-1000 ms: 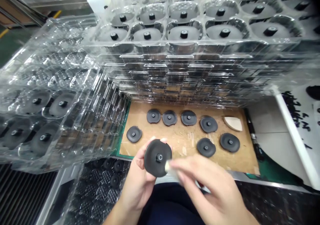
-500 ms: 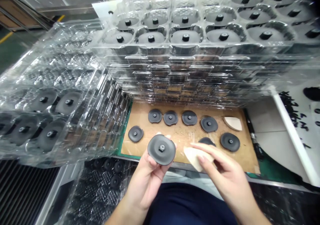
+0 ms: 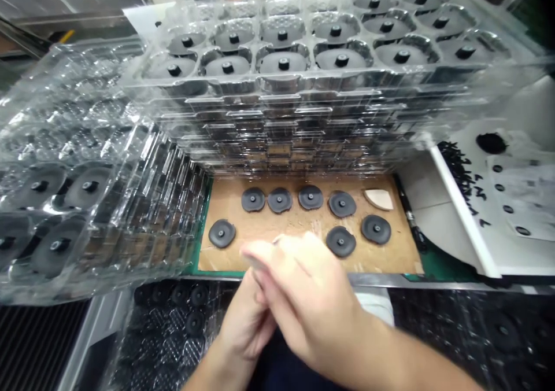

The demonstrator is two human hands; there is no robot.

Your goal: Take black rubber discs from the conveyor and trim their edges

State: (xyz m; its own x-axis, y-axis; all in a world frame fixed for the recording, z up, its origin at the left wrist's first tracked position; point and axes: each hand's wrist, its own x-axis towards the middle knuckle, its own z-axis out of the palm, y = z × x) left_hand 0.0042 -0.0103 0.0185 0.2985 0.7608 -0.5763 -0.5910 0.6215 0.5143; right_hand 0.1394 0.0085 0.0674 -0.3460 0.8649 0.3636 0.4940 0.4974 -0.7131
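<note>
Low over the front of the cardboard sheet, my two hands are together. My left hand is closed round a black rounded disc, of which only a sliver of edge shows. My right hand lies across it with bent fingers and hides most of the disc. The pale wedge-shaped piece seen in it a moment ago is covered by the fingers. Around my hands lie similar black discs with a central stub, among them one disc to the right and another to the left.
A tall stack of clear plastic trays filled with discs stands behind the cardboard. Another tray stack is at left. A second pale wedge lies at the back right. Beyond a white divider are small black parts.
My right hand has moved left onto the disc in my left hand, covering it. The black disc it partly hid on the cardboard now shows fully. The view has shifted right.
</note>
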